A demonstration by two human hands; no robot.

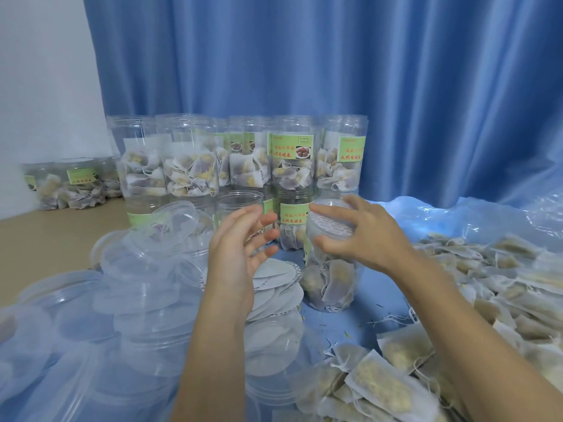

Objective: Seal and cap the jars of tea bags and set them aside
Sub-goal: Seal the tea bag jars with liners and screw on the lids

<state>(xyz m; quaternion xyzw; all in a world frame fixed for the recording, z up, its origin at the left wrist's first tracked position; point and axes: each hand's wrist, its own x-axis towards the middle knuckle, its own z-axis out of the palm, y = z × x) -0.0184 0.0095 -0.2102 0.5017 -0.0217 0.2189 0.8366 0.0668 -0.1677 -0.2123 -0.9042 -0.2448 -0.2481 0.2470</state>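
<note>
My right hand (359,233) curls over the mouth of the jar (330,269) of tea bags just in front of me, fingers and thumb pressing the round seal (332,222) down on its rim. My left hand (240,242) hovers just beside it, fingers loosely spread, holding nothing. Below my left hand lie loose seals (274,287) and clear caps (146,287). Beyond both hands stand stacked jars (292,159); right of my right arm spreads a heap of tea bags (487,287).
</note>
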